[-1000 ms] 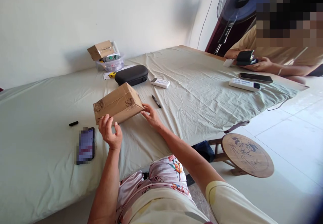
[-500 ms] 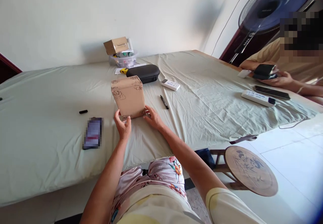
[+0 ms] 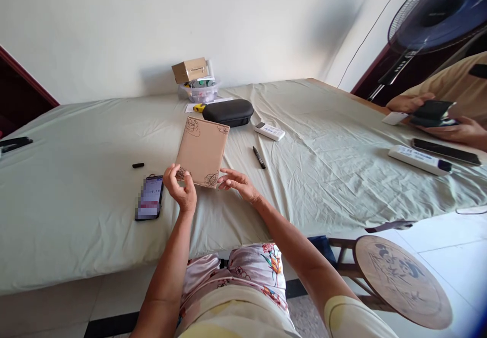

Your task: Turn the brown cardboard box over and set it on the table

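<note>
A brown cardboard box [image 3: 203,151] with black scribbled swirls at its corners is tilted toward me above the cloth-covered table [image 3: 95,150]. My left hand [image 3: 181,188] is closed on its lower left corner, thumb on the front face. My right hand [image 3: 239,183] is beside the lower right corner, fingers stretched out and apart, with the fingertips at or close to the box's edge. An uncapped black marker [image 3: 259,157] lies right of the box. Its likely cap [image 3: 138,165] and a phone with a lit screen [image 3: 149,197] lie to the left.
Behind the box are a black zip case [image 3: 228,112], a yellow object [image 3: 199,107], a white box [image 3: 270,131] and a plastic tub [image 3: 200,93] under a small carton [image 3: 189,70]. At right, another person's hands [image 3: 452,127] hold a dark wallet-like item. A stool [image 3: 403,282] stands below.
The box has turned so one scribbled face now fills the view. My right hand has loosened and its fingers have straightened, while my left keeps hold. The view has shifted slightly left.
</note>
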The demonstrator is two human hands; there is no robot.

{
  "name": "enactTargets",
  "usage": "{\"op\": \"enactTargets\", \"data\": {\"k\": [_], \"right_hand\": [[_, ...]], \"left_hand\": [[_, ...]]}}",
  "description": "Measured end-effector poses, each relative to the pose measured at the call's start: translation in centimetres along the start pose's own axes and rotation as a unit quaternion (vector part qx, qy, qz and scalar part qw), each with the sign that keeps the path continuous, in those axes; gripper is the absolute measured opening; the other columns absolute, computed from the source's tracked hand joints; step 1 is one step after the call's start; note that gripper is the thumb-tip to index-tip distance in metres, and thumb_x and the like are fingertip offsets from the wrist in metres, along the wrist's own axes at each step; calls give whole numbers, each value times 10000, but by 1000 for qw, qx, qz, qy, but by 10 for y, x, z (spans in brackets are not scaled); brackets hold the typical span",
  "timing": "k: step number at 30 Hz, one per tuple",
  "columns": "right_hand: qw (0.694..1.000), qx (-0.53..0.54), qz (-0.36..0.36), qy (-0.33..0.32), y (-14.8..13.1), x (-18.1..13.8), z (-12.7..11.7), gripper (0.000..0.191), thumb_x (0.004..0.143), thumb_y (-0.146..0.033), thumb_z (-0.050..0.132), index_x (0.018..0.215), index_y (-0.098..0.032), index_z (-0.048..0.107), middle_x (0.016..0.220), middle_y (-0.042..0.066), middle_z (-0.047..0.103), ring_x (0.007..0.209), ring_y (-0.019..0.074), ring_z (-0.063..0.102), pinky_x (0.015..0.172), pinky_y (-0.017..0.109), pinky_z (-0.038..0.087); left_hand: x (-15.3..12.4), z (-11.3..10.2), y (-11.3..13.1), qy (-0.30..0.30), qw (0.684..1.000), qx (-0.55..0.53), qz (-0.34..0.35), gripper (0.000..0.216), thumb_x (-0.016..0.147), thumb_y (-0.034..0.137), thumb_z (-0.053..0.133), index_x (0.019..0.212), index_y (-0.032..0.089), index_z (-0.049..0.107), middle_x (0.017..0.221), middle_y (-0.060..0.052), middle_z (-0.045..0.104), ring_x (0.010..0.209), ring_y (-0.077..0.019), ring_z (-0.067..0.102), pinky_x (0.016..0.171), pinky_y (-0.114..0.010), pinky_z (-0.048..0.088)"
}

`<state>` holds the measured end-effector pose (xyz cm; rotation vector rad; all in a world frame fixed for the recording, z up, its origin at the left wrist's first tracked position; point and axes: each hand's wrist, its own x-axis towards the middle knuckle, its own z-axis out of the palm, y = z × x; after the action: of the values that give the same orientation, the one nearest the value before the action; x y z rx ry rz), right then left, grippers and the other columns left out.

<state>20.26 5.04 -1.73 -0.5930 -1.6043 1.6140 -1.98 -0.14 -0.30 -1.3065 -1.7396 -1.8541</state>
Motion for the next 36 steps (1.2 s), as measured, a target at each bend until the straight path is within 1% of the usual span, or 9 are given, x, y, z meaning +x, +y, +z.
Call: {"op": "enactTargets", "data": {"k": [5, 9, 13, 15, 17, 22, 27, 31, 36], "right_hand": [[978, 101, 83, -163, -14, -5, 9, 958, 776, -600, 865, 1598, -293, 480, 1295, 128, 776, 1008, 226, 790, 799, 300, 598], [980, 81, 81, -163, -10, -2, 9, 815, 776, -629, 849, 1467, -261, 624, 1264, 126, 784, 1011, 234, 783, 793, 311, 595], [993, -39, -25, 109, 0, 4, 0, 571, 908, -738, 613, 1141, -234, 747, 1017, 100, 802, 818, 213, 739, 725, 346, 584], [948, -144, -93, 270, 2, 4, -5, 540, 1000, -687, 463, 1162, -244, 724, 1011, 99, 774, 879, 232, 727, 784, 391, 591], [890, -267, -149, 337, 0, 2, -8, 534, 1035, -631, 406, 1270, -249, 695, 1168, 129, 744, 1080, 283, 709, 921, 476, 583], [817, -517, -198, 163, -6, -5, 8, 627, 995, -656, 467, 1491, -298, 607, 1545, 113, 583, 1515, 388, 442, 1263, 630, 317], [794, -586, -157, 23, -3, 3, 33, 706, 982, -663, 544, 1589, -303, 515, 1647, 77, 507, 1620, 400, 282, 1335, 632, 122], [787, -602, -127, 40, -2, 8, 29, 674, 1006, -637, 529, 1604, -329, 489, 1692, 65, 450, 1644, 388, 228, 1333, 643, 76], [760, -618, -113, 164, 1, 8, -10, 638, 1055, -583, 429, 1620, -288, 462, 1747, 108, 331, 1652, 380, 200, 1319, 659, 116]], "left_hand": [[32, 2, 5, -129, 988, 81, 26, 266, 949, 342, 592, 1136, 188, 701, 1230, -169, 703, 1270, -349, 580, 1192, -539, 393], [37, 22, -8, -205, 976, 70, 34, 259, 931, 298, 583, 1108, 195, 741, 1360, -178, 658, 1359, -357, 539, 1222, -545, 385], [25, 28, -12, -176, 982, 59, 33, 328, 1009, 304, 487, 1168, 180, 746, 1614, -188, 456, 1546, -358, 375, 1274, -561, 327], [14, 25, -4, -149, 985, 65, 50, 363, 1039, 360, 484, 1228, 168, 727, 1669, -193, 383, 1595, -368, 302, 1283, -579, 308], [0, 21, 8, -149, 983, 66, 84, 437, 1026, 470, 549, 1314, 173, 690, 1703, -206, 328, 1618, -395, 250, 1278, -617, 300], [-28, 22, 25, -185, 972, 35, 137, 555, 1000, 576, 591, 1399, 195, 642, 1716, -214, 314, 1646, -418, 174, 1277, -676, 272], [-31, 27, 8, -190, 970, 0, 151, 494, 1100, 442, 374, 1416, 142, 607, 1554, -221, 540, 1629, -328, 278, 1298, -583, 322], [-25, 23, 1, -220, 963, -19, 155, 474, 1103, 428, 382, 1387, 144, 635, 1502, -209, 596, 1593, -322, 361, 1279, -568, 370], [-13, 17, -3, -255, 956, -43, 137, 475, 1111, 433, 353, 1301, 191, 714, 1525, -165, 582, 1578, -292, 390, 1284, -558, 364]]}}
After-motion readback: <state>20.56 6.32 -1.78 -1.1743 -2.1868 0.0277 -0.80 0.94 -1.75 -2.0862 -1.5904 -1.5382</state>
